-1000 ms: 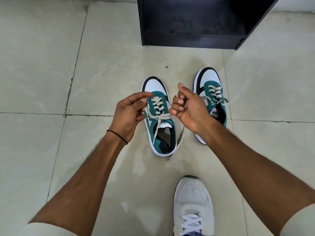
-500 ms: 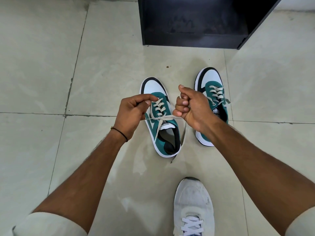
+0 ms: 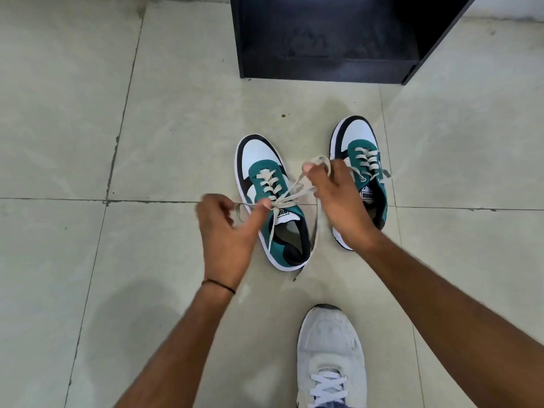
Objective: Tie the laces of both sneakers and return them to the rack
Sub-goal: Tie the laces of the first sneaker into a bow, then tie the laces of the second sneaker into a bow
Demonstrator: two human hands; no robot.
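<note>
Two teal, white and black sneakers stand on the tiled floor, toes pointing away from me. Over the left sneaker, my left hand presses its thumb on the lace crossing while its fingers hook a lace end. My right hand pinches a loop of the same cream lace above the gap between the shoes. One loose lace end hangs down past the left sneaker's heel. The right sneaker is partly hidden by my right hand; its laces lie loose.
A black shoe rack stands on the floor straight ahead, its lower shelf open toward me. My own white shoe is planted on the tile near the bottom edge, just behind the sneakers.
Both hands stopped pulling the lace ends apart. My right hand rose and formed a loop, and my left hand dropped down with its thumb onto the crossing.
</note>
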